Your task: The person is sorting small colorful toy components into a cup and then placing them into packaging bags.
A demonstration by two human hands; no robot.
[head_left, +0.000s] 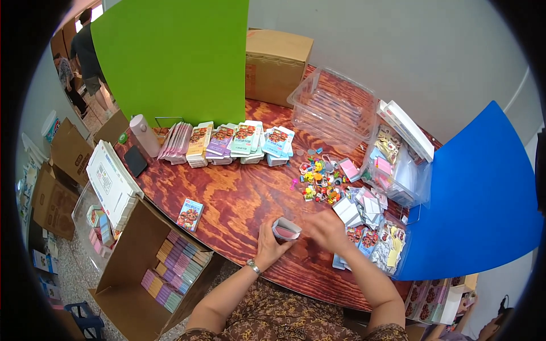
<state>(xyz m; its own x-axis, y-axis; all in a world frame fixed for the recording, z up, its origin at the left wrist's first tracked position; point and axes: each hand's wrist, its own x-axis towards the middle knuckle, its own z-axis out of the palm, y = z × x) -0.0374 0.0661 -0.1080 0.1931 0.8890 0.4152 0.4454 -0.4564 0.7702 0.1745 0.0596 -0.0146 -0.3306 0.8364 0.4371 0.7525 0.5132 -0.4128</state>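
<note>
A small packet (286, 229), its mouth spread and something pink showing inside, is gripped by my left hand (269, 241) near the table's front edge. My right hand (329, 232) hovers just right of it, fingers smeared by motion, so whether they hold anything is unclear. Beyond that hand lies a heap of small colourful toy figures and trinkets (323, 177). To its right are loose white cards (369, 207), blue printed packs (364, 238) and silvery foil pouches (389, 244). One blue printed box (190, 215) lies alone to the left.
Stacked flat cartons (227, 141) in several colours line the far side, beside a pink bottle (145, 135) and dark phone (136, 161). Clear bins (335, 105) stand at far right. Green (176, 62) and blue panels (483, 199) flank the table. An open cardboard box (128, 250) of small boxes sits at left.
</note>
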